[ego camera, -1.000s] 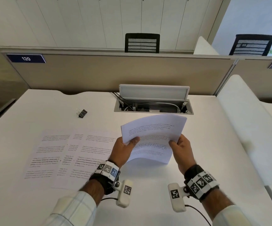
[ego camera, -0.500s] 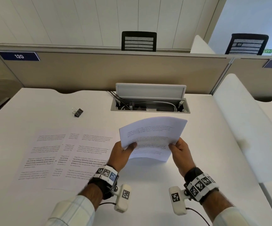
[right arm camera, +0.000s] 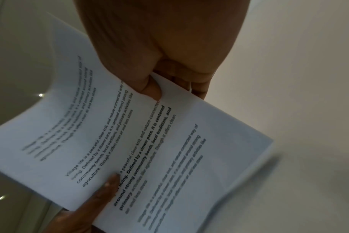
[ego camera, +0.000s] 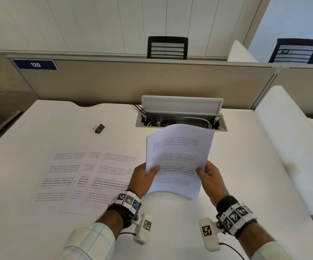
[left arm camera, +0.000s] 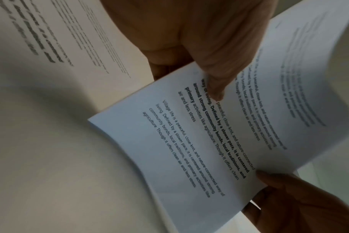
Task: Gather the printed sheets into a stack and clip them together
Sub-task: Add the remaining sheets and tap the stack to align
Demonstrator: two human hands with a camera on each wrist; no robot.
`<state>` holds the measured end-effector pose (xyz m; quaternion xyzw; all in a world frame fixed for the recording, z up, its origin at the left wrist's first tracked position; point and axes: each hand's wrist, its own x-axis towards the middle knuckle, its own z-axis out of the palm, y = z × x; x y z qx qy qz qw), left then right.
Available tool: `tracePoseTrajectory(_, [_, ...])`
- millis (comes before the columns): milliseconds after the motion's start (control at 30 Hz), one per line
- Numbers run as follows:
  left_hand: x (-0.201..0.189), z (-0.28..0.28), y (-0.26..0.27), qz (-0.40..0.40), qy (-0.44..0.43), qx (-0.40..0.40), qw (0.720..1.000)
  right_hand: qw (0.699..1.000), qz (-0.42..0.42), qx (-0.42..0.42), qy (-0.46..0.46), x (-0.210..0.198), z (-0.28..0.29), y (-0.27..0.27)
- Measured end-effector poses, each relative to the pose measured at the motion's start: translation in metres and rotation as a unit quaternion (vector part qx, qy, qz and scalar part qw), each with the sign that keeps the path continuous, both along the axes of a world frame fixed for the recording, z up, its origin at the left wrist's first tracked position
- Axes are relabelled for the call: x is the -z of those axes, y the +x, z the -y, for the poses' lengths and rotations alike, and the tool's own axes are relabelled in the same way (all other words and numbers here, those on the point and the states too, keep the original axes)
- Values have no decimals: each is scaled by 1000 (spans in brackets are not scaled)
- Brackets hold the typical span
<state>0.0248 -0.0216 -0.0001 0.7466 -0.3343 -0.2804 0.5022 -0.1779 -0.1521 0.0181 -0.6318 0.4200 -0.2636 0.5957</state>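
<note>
A small stack of printed sheets [ego camera: 178,158] is held upright above the white desk [ego camera: 170,231], bowed slightly. My left hand [ego camera: 144,177] pinches its left edge, thumb on the front face. My right hand [ego camera: 210,175] pinches its right edge the same way. The wrist views show the same sheets [left arm camera: 219,134] [right arm camera: 149,149] with a thumb of each hand on the print. Three more printed sheets [ego camera: 88,175] lie overlapping flat on the desk to the left. A black binder clip [ego camera: 98,127] lies further back on the left, apart from both hands.
An open cable box [ego camera: 182,117] with a raised lid sits in the desk behind the held sheets. A beige partition [ego camera: 133,85] closes the far edge. A white divider [ego camera: 292,147] runs along the right side.
The held sheets have been turned from a wide, lying format to a tall, upright one between both hands, and their top now reaches the cable box.
</note>
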Motion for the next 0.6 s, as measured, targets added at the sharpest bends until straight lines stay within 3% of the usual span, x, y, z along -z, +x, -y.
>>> tracePoseTrajectory(67, [-6,-11,9,26,-3,-3,1000,1000,2,-17,18,2,-6,8])
tracePoseTrajectory(167, [-15,-37,36,3,-10,-17,1000,999,-18,-39,18,14,-21,28])
tracePoseTrajectory(367, [-16,-119,129,-41,39,-55,997,987,-116,-98,44,43,-62,97])
tracePoseTrajectory(600, [6,-203,241,-104,97,-83,986,934,-288,-153,-147,65,-81,165])
